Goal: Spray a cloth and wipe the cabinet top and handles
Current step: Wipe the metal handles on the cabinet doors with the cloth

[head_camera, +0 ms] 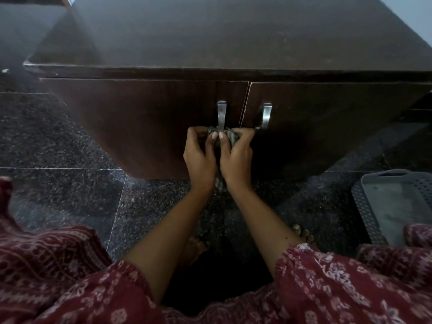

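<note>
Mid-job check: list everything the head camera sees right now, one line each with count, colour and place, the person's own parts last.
cabinet: one, dark brown, fills the upper frame, both doors shut.
cabinet top: one, dark brown, bare.
handles: two, silver metal, either side of the door seam; the right one is uncovered.
cloth: one, greenish patterned, bunched around the bottom of the left handle, a tail hanging between the wrists.
basket: one, grey perforated plastic, on the floor at right.
floor: dark speckled tiles.
left hand: gripping the cloth.
right hand: gripping the cloth.
sleeves: two, red with white print, bottom.
feet: two, bare, below the arms.
</note>
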Action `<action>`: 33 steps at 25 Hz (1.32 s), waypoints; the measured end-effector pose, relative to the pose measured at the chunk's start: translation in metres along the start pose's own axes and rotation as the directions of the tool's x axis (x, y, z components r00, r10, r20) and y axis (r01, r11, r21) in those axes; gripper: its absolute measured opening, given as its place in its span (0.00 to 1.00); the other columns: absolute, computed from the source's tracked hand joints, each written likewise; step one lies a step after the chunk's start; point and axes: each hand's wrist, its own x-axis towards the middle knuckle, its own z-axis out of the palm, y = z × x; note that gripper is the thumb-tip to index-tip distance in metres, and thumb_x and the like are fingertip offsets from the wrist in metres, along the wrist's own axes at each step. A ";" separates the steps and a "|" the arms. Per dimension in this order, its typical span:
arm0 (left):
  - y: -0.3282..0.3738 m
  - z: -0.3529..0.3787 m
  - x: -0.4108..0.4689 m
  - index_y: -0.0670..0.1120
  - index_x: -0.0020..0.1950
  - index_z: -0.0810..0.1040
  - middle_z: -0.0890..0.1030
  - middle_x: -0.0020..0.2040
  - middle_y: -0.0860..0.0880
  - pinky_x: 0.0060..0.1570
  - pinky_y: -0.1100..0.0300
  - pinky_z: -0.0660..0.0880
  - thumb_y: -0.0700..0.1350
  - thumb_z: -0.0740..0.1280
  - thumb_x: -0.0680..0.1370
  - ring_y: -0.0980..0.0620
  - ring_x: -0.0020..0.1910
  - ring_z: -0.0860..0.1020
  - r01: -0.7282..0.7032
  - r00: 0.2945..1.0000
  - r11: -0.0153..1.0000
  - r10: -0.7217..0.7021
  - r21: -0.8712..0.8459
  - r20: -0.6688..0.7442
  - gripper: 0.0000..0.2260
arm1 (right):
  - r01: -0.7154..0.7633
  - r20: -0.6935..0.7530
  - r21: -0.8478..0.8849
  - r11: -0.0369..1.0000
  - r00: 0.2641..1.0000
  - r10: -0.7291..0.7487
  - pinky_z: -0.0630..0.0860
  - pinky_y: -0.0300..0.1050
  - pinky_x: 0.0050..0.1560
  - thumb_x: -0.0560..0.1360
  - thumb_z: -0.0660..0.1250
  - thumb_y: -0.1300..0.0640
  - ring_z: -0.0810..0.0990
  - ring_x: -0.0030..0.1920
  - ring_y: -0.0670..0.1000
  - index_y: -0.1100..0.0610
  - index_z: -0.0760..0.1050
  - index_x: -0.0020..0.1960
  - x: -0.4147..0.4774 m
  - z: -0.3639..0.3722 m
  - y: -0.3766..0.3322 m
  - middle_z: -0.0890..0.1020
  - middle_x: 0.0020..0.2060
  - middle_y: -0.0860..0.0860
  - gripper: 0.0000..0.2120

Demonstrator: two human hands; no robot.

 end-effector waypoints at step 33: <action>0.031 -0.006 0.001 0.39 0.50 0.74 0.74 0.40 0.59 0.40 0.75 0.70 0.42 0.65 0.77 0.65 0.39 0.74 -0.005 0.999 0.999 0.003 -0.038 -0.043 0.07 | 0.098 -0.086 0.040 0.994 0.992 -0.094 0.69 0.22 0.32 0.75 0.64 0.60 0.73 0.35 0.38 0.64 0.67 0.51 0.000 -0.011 -0.028 0.72 0.36 0.43 0.10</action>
